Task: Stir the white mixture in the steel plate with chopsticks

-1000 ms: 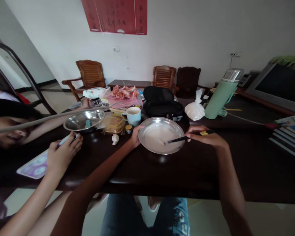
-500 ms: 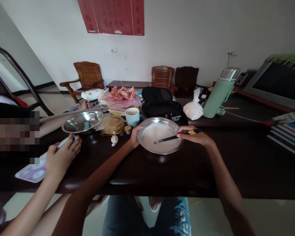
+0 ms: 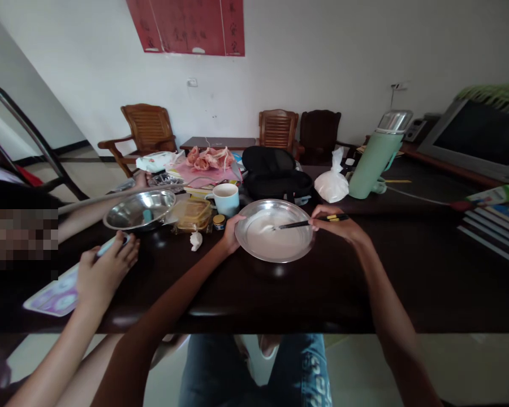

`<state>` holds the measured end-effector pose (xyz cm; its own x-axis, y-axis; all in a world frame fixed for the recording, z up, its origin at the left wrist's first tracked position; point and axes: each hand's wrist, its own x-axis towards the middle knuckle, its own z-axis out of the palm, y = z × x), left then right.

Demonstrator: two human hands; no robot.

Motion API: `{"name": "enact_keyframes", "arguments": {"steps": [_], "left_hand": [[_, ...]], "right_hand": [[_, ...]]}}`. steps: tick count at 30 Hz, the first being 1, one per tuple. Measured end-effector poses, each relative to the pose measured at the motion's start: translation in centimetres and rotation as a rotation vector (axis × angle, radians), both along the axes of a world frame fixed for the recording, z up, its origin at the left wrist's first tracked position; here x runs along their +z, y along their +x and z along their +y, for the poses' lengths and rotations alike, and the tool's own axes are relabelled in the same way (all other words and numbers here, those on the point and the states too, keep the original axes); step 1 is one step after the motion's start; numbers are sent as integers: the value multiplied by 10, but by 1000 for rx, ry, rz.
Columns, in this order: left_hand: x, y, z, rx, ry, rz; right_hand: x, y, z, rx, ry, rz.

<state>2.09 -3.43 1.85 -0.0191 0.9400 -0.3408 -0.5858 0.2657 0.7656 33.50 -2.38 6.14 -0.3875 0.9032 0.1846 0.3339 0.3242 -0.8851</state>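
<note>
A round metal basin [image 3: 275,255] stands on the dark table in front of me, with a pale, milky mixture [image 3: 265,237] inside. My left hand [image 3: 232,233] grips the basin's left rim, thumb over the edge. Black chopsticks [image 3: 294,225] with gold-marked ends are pinched in my right hand [image 3: 333,223] at the basin's right side. Their tips dip into the mixture near its middle. Behind the basin lies an open black case [image 3: 277,181], and a light blue mug [image 3: 226,199] stands behind my left hand.
At left, another person's hand [image 3: 106,271] rests on a purple-and-white card [image 3: 53,297]. Nearby are a second metal basin [image 3: 123,226], a plastic food box [image 3: 193,212], a small jar [image 3: 219,220] and crumpled tissue [image 3: 195,241]. A tied bag of white powder [image 3: 331,183], green thermos [image 3: 369,167] and books [image 3: 492,243] stand right.
The chopsticks have swung: their tips moved up and slightly away from me in the mixture, and my right hand shifted slightly right. My left hand stays on the rim.
</note>
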Motion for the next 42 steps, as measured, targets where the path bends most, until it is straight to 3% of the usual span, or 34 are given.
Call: {"name": "enact_keyframes", "arguments": {"steps": [2, 5, 7, 11, 17, 22, 27, 30, 34, 39, 42], "left_hand": [[2, 1, -1, 1, -1, 0], [2, 1, -1, -3, 7, 2], [1, 1, 0, -1, 6, 5], [0, 0, 1, 14, -19, 20], [-1, -1, 0, -15, -5, -5], [-4, -1, 2, 12, 10, -12], [-3, -1, 2, -6, 10, -3], [-1, -1, 1, -14, -4, 7], [0, -1, -1, -18, -21, 12], [-1, -1, 0, -23, -25, 6], [-3, -1, 1, -29, -20, -17]], "right_hand": [[3, 11, 0, -43, -15, 17], [6, 16, -5, 28, -77, 9], [4, 5, -7, 60, -104, 32], [-2, -15, -3, -3, -46, 116], [5, 18, -1, -109, -91, 76], [-1, -6, -2, -44, -164, 81], [-1, 6, 5, -207, -123, 108], [3, 12, 1, -118, -149, 87], [0, -7, -2, -18, -169, 100], [1, 9, 5, -192, -106, 94], [3, 14, 3, -184, -106, 84]]}}
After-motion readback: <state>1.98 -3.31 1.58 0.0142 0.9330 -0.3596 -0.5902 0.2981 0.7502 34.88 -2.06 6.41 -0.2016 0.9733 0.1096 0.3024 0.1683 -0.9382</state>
